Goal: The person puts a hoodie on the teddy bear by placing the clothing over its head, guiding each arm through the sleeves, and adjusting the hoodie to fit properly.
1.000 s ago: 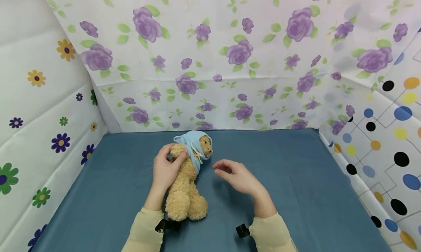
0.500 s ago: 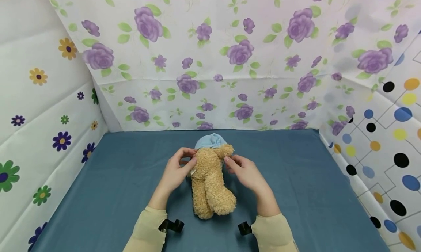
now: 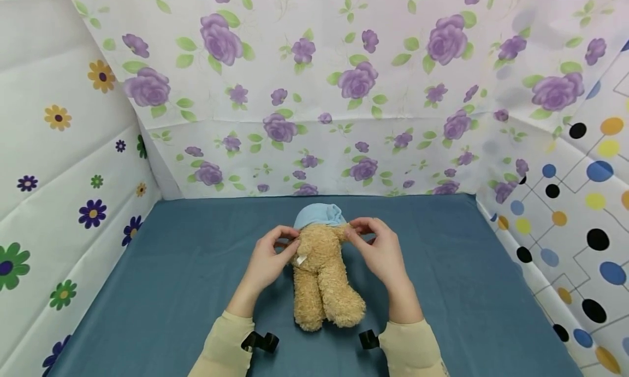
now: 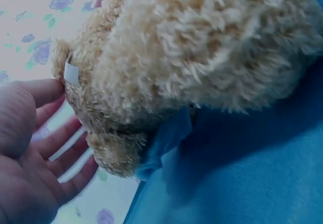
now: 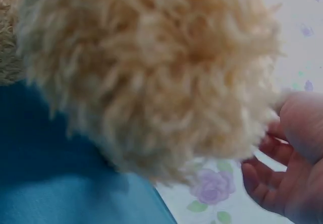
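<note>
A curly tan teddy bear [image 3: 321,273] is turned with its back to the head camera, legs toward me. Its light blue hat [image 3: 318,214] faces the back of the table, and the face is hidden. My left hand [image 3: 267,259] holds the bear's left side between thumb and fingers, near a small white tag [image 4: 71,73]. At the other side, my right hand [image 3: 384,251] pinches the bear's short arm with thumb and forefinger. In the right wrist view a furry foot [image 5: 151,82] covers most of the bear.
The table has a blue cloth [image 3: 442,267]. Behind it hangs a white curtain [image 3: 314,93] with purple flowers. A flowered sheet [image 3: 49,213] closes the left side and a dotted one [image 3: 580,224] the right. Black wrist mounts [image 3: 260,341] stick out from both sleeves.
The bear has turned from facing right to back up and shifted right. My right hand, earlier apart from it, has come to its arm; the left hand has moved right with it.
</note>
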Tool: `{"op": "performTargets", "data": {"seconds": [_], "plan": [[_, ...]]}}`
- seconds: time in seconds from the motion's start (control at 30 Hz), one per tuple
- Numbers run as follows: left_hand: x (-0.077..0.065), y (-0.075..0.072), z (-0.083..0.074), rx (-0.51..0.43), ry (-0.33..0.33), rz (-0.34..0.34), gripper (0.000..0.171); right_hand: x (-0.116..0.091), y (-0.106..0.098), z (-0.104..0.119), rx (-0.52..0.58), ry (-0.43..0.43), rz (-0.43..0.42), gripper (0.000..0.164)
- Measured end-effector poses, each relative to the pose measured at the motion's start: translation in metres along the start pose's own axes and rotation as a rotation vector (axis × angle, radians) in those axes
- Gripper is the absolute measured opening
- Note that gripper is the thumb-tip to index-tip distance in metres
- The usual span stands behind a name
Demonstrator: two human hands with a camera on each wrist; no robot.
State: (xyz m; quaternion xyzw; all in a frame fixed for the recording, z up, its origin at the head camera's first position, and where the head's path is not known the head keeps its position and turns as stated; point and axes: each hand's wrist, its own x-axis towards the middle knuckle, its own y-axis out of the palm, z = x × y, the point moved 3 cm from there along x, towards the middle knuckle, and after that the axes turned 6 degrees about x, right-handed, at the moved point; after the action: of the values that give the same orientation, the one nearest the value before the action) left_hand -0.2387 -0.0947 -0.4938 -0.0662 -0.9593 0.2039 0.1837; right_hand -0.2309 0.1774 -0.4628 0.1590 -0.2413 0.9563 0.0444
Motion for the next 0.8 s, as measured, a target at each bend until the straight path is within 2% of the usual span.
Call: {"op": "performTargets", "data": {"seconds": [0.13, 0.2, 0.3, 0.4, 0.5, 0.67, 0.8], "plan": [[0.005, 0.004, -0.003, 0.070, -0.082, 0.032, 0.016, 0.003, -0.005, 0.005, -0.063, -0.083, 0.028, 0.027], [0.008, 0.008, -0.007, 0.110, -0.101, 0.058, 0.019, 0.004, -0.007, 0.009, -0.074, -0.100, 0.055, 0.026], [0.012, 0.014, -0.013, 0.160, -0.113, 0.088, 0.030, 0.006, -0.005, 0.009, -0.026, -0.086, 0.161, 0.028], [0.013, 0.024, -0.012, 0.231, -0.128, 0.138, 0.049, 0.005, 0.003, -0.002, 0.000, -0.034, 0.309, 0.040], [0.013, 0.033, -0.009, 0.285, -0.133, 0.194, 0.063, 0.005, 0.010, -0.013, -0.023, 0.001, 0.398, 0.051], [0.014, 0.043, -0.008, 0.312, -0.096, 0.208, 0.067, 0.006, 0.009, -0.023, -0.047, 0.059, 0.431, 0.054], [0.016, 0.049, -0.007, 0.349, -0.062, 0.205, 0.068, 0.010, 0.010, -0.028, -0.067, 0.086, 0.424, 0.054]]}}
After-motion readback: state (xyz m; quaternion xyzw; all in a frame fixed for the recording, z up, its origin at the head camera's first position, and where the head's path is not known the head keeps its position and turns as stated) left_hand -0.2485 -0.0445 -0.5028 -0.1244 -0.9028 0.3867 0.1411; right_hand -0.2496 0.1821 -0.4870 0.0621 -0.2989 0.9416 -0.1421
